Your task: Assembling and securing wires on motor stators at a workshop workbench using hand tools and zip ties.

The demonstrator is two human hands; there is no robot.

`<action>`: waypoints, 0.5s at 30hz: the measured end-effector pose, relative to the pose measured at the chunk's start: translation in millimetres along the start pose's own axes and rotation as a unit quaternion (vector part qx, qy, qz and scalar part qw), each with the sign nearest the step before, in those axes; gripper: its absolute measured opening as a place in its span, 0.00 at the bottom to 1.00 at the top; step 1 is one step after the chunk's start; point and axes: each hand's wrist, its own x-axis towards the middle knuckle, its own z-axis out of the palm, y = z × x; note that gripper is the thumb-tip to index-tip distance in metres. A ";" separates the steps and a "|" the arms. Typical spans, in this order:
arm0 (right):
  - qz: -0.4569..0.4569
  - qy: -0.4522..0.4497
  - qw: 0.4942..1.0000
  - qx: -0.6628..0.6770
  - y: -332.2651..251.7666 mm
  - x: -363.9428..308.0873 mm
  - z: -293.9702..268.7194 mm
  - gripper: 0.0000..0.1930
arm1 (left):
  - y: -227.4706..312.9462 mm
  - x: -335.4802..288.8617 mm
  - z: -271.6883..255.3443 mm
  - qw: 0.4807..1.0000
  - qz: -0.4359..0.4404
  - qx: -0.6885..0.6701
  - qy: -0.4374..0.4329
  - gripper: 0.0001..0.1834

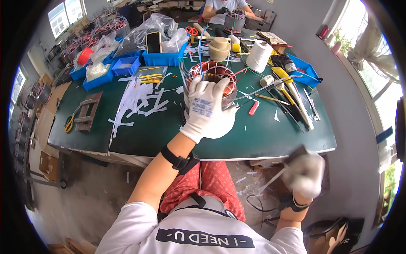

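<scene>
A motor stator (pixel 211 67) stands upright near the front of the green table, its red-brown copper windings laced with white cord. My left hand (pixel 208 111), in a white glove, grips the near side of its rim, with fingers curled over the windings. Blue, white and red lead wires rise and spread from the stator. My right hand (pixel 306 174), also gloved, is off the table's front edge at the right. Motion smears its fingers, and a pale strand runs down and left beside it; whether the hand holds it cannot be made out.
White paper strips (pixel 137 95) and yellow sticks lie left of the stator. Behind stand a thread cone (pixel 259 56), blue bins (pixel 163 57) and a phone (pixel 153 43). Tools, including a mallet (pixel 277 82), lie at right. Scissors (pixel 69 123) rest far left. A person works across the table.
</scene>
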 end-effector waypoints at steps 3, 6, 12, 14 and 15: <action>0.175 0.050 0.967 -0.179 50.3 24.2 9.4 0.13 | -26.5 0.5 7.2 0.999 0.031 -0.026 0.007 0.39; 0.257 0.087 0.938 -0.215 80.0 44.1 20.9 0.12 | -49.3 6.4 3.7 0.995 0.067 -0.066 -0.026 0.41; 0.162 0.159 0.960 -0.164 94.9 56.1 38.2 0.08 | -38.2 -28.1 -30.1 1.000 -0.015 -0.005 -0.006 0.52; 0.185 0.179 0.957 -0.131 96.2 63.3 37.6 0.07 | -25.3 -48.7 -41.2 0.996 -0.085 -0.033 0.022 0.46; 0.157 0.203 0.956 -0.145 93.2 66.6 37.8 0.07 | -18.8 -58.0 -48.8 0.993 -0.112 -0.019 0.035 0.37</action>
